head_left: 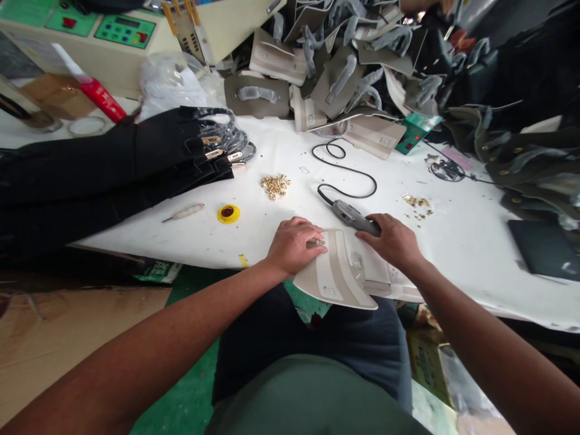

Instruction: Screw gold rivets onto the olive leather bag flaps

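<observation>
At the table's front edge, my left hand (299, 244) has its fingers closed on the upper left edge of a beige panel (338, 272), which overhangs the edge. My right hand (393, 240) is wrapped round the rear end of a grey corded tool (348, 214), whose front end points up and left. A black cord curls on the white table (281, 136) behind the tool. A pile of small gold metal pieces (275, 186) lies beyond my left hand. To its left are a yellow round container (228, 213) and a thin pointed tool with a pale handle (186, 212).
Black pieces with wrapped handles (158, 145) cover the left side. Grey and beige parts (338, 81) are heaped at the back, beside a green box (415, 133). More gold pieces (419, 204) and a black flat object (544, 248) lie at right. A red-bodied bottle (102, 99) stands at back left.
</observation>
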Demonstrator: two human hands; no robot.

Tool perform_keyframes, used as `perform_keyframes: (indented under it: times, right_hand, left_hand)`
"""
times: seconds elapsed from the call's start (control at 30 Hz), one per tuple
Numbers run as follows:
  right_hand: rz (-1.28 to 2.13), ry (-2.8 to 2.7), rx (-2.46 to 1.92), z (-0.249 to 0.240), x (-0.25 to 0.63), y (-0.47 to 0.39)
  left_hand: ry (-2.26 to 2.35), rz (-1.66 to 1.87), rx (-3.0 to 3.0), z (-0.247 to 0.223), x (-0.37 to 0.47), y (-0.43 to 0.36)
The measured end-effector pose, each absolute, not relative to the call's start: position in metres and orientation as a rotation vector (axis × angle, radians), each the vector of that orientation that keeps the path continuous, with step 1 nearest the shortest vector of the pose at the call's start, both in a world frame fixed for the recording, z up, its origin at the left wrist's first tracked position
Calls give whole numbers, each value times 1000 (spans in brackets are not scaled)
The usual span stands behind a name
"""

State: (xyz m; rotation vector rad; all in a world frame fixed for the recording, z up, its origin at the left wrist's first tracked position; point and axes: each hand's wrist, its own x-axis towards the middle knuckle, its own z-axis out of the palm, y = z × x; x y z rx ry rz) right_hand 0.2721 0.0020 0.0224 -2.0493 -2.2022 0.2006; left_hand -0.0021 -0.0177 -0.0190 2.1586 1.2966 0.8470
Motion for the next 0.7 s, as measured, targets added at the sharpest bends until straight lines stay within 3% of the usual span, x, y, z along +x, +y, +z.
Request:
perform_keyframes:
  times: [0.07,0.13,0.27,0.37,0.53,0.7]
  right_hand:
    - [373,-2126,-2006,24,273,3]
    - [757,-1893,-1867,32,268,2]
    - [1387,-1284,-1271,55,237,-1]
    - [1386,-1076,-1046,65,203,-2]
    - [1087,-1170,-1075,58,160,0]
    - [995,-1207,-1006,43,149,0]
  left_hand:
    - [1296,852,2152,-20,-2,-18]
    - [1296,855,2144,-20,-2,-18]
    - [1292,857,2137,-19,-2,-18]
    - [1282,845,2145,-17,-3,-18]
    - [1283,803,2168,-16,-4,-18]
    - [1282,781,2166,-16,-5,-18]
